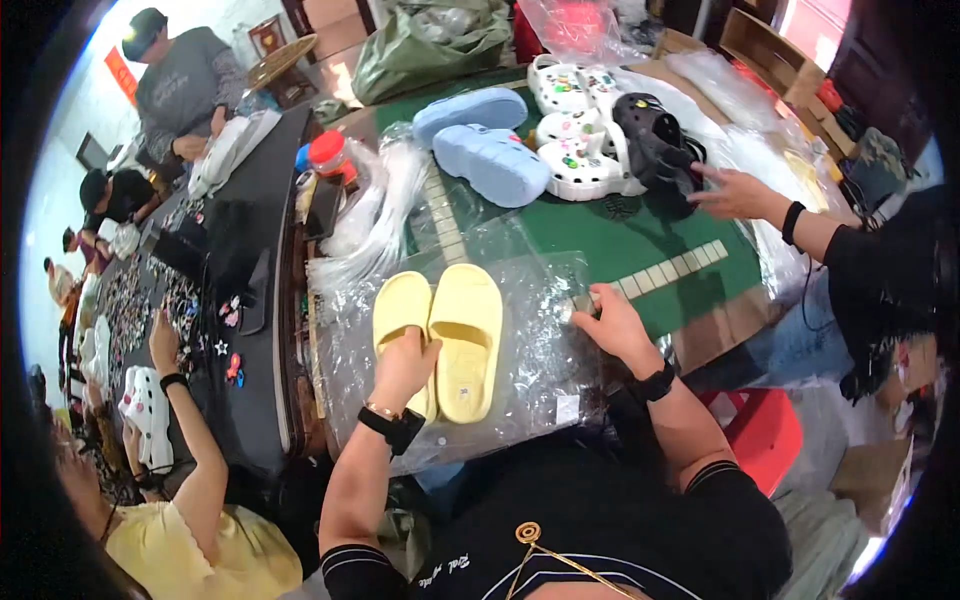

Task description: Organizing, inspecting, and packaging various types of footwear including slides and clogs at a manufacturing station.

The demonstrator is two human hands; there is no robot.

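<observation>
Two pale yellow slippers (466, 345) lie side by side, toes away from me, on clear plastic bags (545, 380) in front of me. My left hand (405, 368) grips the left slipper, its fingers reaching under the strap and hidden there, the thumb towards the right slipper. To the right, my right hand (617, 325) has its fingers curled at the far right edge of a clear bag, with thumb and forefinger close together on the film. A small white label (567, 408) shows on the plastic near the right slipper's heel.
Blue clogs (490, 165), white clogs with charms (580, 150) and black clogs (650, 130) stand on the green table (590, 240). A co-worker's hand (740, 192) reaches towards the black pair. At left, people work along a dark table (262, 375) holding many small charms.
</observation>
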